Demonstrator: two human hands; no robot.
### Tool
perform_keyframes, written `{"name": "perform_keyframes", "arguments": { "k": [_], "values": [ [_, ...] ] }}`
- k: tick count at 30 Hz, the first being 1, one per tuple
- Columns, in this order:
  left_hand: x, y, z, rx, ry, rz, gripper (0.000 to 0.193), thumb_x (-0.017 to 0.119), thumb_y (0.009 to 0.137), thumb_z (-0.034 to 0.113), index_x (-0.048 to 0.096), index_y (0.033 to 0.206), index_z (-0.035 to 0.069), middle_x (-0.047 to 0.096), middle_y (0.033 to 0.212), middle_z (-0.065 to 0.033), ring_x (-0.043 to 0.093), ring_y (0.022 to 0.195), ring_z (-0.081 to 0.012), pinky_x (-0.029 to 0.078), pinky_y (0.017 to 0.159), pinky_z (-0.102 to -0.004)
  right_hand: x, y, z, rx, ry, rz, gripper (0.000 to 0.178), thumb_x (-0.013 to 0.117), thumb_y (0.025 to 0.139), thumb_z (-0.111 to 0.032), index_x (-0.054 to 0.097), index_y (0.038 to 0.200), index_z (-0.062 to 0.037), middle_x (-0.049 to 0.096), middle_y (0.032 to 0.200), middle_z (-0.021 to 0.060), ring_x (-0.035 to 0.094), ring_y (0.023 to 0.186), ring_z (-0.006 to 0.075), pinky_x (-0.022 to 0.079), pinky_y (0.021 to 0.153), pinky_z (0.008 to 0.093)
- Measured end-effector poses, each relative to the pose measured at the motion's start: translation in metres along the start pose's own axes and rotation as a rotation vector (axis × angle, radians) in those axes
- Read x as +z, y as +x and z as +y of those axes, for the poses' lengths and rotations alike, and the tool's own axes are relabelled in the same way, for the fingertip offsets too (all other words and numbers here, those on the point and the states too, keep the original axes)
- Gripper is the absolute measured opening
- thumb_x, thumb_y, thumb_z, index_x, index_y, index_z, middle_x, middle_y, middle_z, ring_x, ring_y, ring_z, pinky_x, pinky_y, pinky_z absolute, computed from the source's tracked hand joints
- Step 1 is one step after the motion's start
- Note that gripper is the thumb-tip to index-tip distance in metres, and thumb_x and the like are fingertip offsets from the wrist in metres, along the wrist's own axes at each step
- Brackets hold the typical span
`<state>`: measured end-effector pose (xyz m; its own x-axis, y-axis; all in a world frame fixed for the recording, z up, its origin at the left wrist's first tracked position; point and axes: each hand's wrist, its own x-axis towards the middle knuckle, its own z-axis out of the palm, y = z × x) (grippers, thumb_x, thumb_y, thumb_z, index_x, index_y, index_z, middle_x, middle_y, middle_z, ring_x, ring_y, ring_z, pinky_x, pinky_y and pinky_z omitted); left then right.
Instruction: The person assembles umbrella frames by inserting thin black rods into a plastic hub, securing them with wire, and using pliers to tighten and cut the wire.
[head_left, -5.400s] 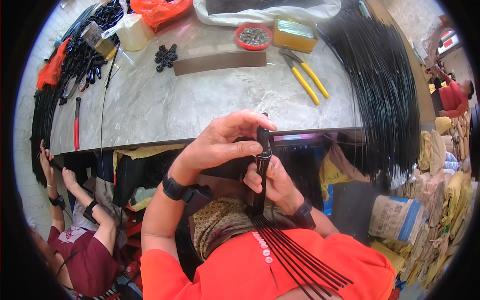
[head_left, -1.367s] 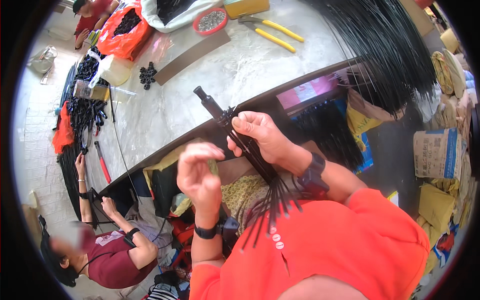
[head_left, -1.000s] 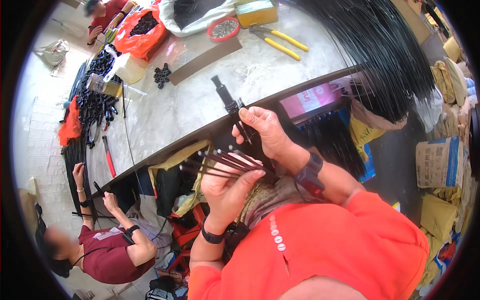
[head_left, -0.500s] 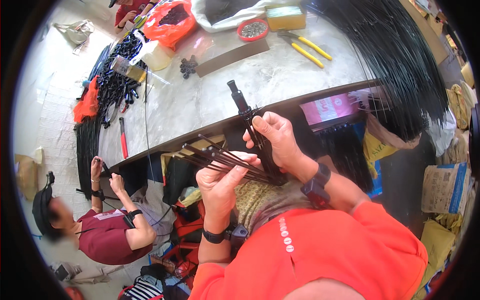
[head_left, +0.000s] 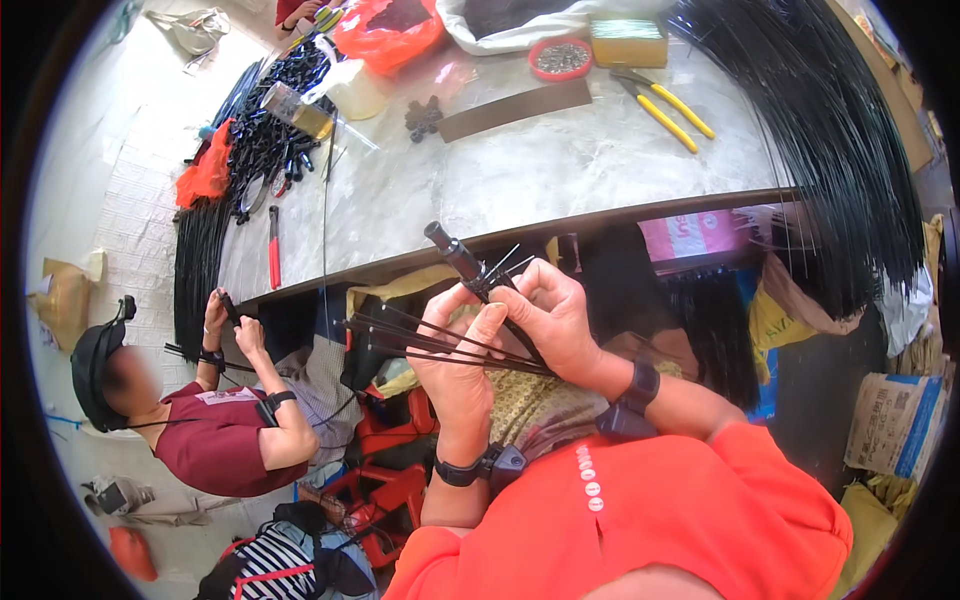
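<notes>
Fingers (head_left: pixel 487 324) on slim black rods (head_left: pixel 450 358), stepped cylinder (head_left: pixel 456 254)

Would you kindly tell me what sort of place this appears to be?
Probably a small assembly workshop: a thick bundle of black strands lies on the table, pliers lie near a red dish of small metal pieces, and a co-worker handles a black piece.

On the table (head_left: pixel 600 160), the strip (head_left: pixel 515 110) lies right of the cluster (head_left: pixel 424 119), probably fittings, and before the dish (head_left: pixel 560 77). The box (head_left: pixel 628 56) stands just right of the dish; pliers (head_left: pixel 670 120) lie before the box. Rods (head_left: pixel 830 140) lie at the right end. The rod assembly (head_left: pixel 465 262) sits between left hand (head_left: pixel 452 345) and right hand (head_left: pixel 555 318).
</notes>
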<state>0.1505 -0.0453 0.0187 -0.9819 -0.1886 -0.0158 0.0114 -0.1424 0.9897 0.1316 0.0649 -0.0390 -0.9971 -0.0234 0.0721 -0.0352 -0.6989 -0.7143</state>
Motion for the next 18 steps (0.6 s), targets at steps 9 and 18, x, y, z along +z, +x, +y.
{"name": "perform_keyframes", "arguments": {
  "k": [9,18],
  "values": [
    [-0.004,-0.001,0.0,0.084,0.054,0.087,0.022,0.079,0.078,-0.003,0.068,0.097,-0.004,0.066,0.091,-0.0062,0.056,0.06,-0.0077,0.044,0.052,-0.02,-0.001,-0.009,0.009,-0.045,-0.039,-0.12,0.009,0.06,0.097,-0.002,0.05,0.096,-0.0022,0.063,0.101,0.0067,0.061,0.088,0.0058,0.051,0.075,0.0228],
    [-0.011,-0.001,-0.004,0.235,0.187,0.118,0.019,0.078,0.078,-0.006,0.068,0.095,-0.005,0.064,0.096,-0.0056,0.059,0.083,-0.0097,0.048,0.072,-0.0228,-0.003,-0.006,-0.001,-0.161,-0.281,-0.183,0.009,0.066,0.094,-0.004,0.058,0.093,-0.0004,0.06,0.096,0.0022,0.054,0.079,0.0021,0.046,0.064,0.0193]
  ]
}}
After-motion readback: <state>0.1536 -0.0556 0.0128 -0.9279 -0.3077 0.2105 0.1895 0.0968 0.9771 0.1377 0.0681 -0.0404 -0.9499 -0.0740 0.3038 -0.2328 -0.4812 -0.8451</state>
